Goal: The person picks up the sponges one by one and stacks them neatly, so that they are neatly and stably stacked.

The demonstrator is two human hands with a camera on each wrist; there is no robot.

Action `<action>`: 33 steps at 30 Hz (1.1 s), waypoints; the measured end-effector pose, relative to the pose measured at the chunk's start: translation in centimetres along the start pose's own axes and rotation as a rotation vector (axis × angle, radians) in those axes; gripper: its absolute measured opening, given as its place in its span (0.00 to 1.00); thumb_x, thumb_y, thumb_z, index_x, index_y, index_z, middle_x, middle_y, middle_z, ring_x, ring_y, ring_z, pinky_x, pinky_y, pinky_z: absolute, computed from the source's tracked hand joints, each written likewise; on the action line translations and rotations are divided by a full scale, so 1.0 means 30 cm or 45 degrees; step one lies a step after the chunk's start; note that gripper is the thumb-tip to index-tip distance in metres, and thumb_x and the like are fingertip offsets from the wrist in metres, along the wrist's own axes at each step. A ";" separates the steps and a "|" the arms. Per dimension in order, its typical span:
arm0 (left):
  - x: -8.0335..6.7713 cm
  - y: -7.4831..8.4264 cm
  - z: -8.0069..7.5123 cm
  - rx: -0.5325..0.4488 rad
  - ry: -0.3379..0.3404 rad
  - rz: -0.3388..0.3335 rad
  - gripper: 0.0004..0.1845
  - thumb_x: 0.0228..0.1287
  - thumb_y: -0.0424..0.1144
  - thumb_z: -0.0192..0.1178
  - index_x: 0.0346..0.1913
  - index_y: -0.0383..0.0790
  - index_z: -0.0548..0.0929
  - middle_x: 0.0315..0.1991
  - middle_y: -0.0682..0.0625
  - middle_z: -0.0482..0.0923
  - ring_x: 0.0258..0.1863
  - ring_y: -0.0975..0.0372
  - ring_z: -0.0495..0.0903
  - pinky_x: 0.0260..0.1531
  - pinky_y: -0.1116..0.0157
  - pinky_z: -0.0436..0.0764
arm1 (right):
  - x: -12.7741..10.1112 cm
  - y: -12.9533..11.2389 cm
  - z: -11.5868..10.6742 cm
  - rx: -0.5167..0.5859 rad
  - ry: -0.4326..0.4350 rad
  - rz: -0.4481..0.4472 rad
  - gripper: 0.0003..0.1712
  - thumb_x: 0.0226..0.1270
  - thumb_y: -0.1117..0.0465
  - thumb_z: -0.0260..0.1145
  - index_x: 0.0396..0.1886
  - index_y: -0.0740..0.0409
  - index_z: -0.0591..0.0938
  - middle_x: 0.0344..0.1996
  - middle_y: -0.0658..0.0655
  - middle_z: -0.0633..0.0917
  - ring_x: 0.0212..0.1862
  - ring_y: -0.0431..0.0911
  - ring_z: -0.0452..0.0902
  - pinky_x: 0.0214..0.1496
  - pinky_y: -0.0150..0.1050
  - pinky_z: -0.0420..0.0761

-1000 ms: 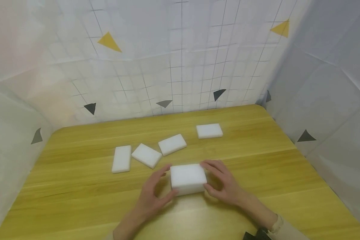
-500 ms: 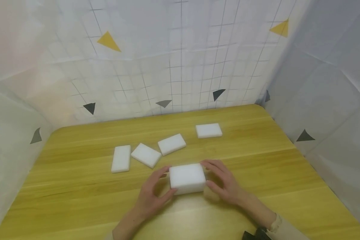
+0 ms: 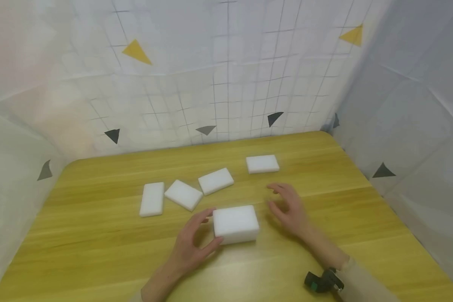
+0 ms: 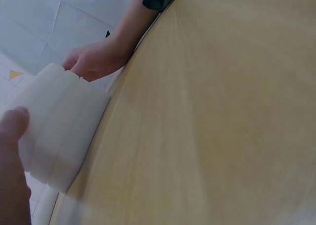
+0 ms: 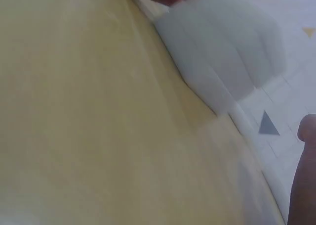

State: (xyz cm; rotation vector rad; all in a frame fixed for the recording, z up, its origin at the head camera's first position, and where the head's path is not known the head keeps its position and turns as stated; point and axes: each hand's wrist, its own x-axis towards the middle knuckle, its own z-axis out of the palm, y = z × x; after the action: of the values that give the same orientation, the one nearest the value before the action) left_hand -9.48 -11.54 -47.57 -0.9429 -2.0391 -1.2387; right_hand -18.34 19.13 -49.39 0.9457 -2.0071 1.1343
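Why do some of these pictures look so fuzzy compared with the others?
Head view: mostly sharp, though the right hand is smeared and the walls bow at the edges. Left wrist view: the stack of white sponges sits close and soft, under even light. Right wrist view: blurriest, with the stack and the wooden table both washed out.

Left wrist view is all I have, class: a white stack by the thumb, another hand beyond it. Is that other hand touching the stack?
Observer: No. In the head view the right hand is clear of the stack, fingers spread, holding nothing.
Operator: Anything else on the table?
Observer: Four single blocks lie flat farther back on the table; the right-end block is nearest the right hand.
Operator: How does the left hand sit?
Observer: The left hand grips the stack's left end, thumb at the near corner, fingers at the far one.
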 end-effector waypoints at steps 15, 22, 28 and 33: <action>-0.030 -0.037 0.007 0.008 -0.051 -0.045 0.37 0.55 0.39 0.75 0.66 0.28 0.72 0.61 0.39 0.78 0.57 0.53 0.79 0.48 0.54 0.85 | 0.069 0.240 -0.081 -0.263 -0.146 0.361 0.33 0.55 0.63 0.73 0.61 0.69 0.76 0.55 0.70 0.78 0.55 0.64 0.70 0.59 0.62 0.70; -0.027 -0.029 0.003 0.020 -0.080 -0.109 0.37 0.57 0.40 0.73 0.67 0.30 0.71 0.61 0.43 0.78 0.56 0.55 0.79 0.49 0.54 0.85 | 0.109 0.322 -0.102 -0.262 -0.247 0.467 0.35 0.56 0.60 0.74 0.62 0.70 0.74 0.59 0.72 0.76 0.60 0.66 0.67 0.66 0.64 0.63; -0.034 -0.031 -0.001 0.019 -0.114 -0.175 0.37 0.58 0.40 0.73 0.68 0.32 0.71 0.62 0.44 0.77 0.56 0.56 0.79 0.51 0.57 0.84 | 0.130 0.364 -0.115 -0.266 -0.329 0.607 0.36 0.59 0.57 0.72 0.65 0.66 0.73 0.62 0.70 0.74 0.63 0.64 0.66 0.69 0.63 0.63; -0.035 -0.029 -0.002 0.019 -0.114 -0.189 0.37 0.58 0.40 0.73 0.67 0.31 0.71 0.61 0.44 0.78 0.56 0.56 0.79 0.51 0.58 0.84 | 0.152 0.369 -0.116 -0.258 -0.370 0.664 0.37 0.60 0.55 0.73 0.67 0.62 0.73 0.65 0.68 0.73 0.63 0.63 0.67 0.70 0.63 0.63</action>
State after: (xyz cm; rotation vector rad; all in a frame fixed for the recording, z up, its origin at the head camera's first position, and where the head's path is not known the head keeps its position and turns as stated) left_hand -9.55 -12.17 -48.78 -0.8672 -2.2199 -1.2766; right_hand -29.33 25.06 -49.02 0.5139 -2.6498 1.0652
